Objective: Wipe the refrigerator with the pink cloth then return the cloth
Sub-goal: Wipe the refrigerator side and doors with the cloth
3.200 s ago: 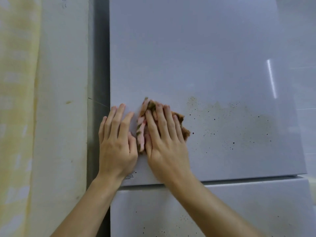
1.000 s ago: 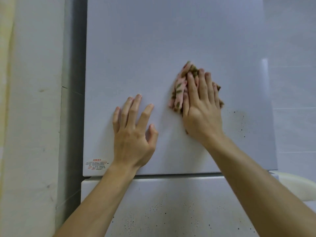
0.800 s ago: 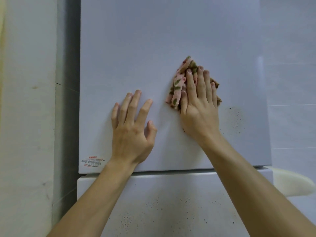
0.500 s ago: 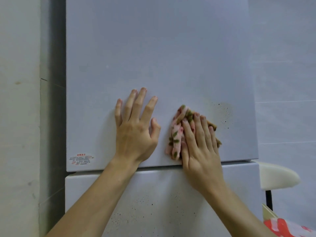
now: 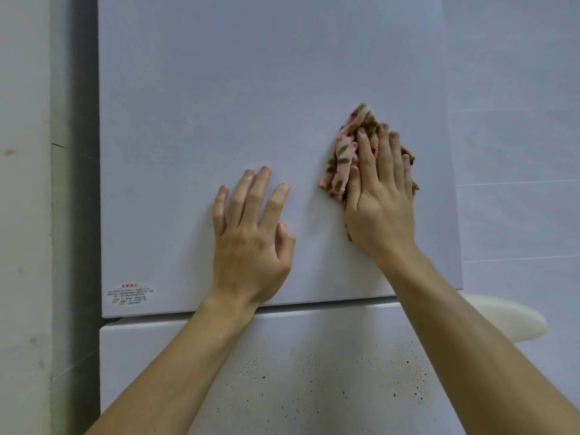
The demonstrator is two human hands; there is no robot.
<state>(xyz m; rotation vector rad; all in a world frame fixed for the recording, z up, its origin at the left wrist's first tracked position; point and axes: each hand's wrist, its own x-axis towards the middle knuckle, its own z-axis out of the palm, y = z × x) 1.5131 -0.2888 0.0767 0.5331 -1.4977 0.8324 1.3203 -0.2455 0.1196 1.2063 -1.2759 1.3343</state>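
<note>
The white refrigerator fills the view; its upper door [image 5: 251, 105] looks clean, while the lower door [image 5: 282, 372] carries dark specks. A bunched pink cloth [image 5: 340, 164] with green leaf print lies against the upper door near its right edge. My right hand [image 5: 379, 199] presses the cloth flat onto the door with straight fingers. My left hand [image 5: 251, 240] rests spread on the bare door to the left of the cloth, holding nothing.
A small red-print label [image 5: 130, 295] sits at the upper door's lower left corner. A dark gap [image 5: 81, 183] and a pale wall [image 5: 25, 215] lie left of the fridge. A cream rounded object [image 5: 508, 321] juts out at the right, before a tiled wall [image 5: 518, 152].
My right hand has slid the cloth up and right from the door's bottom edge over the last speckled patch, which no longer shows. My left hand stays on the door.
</note>
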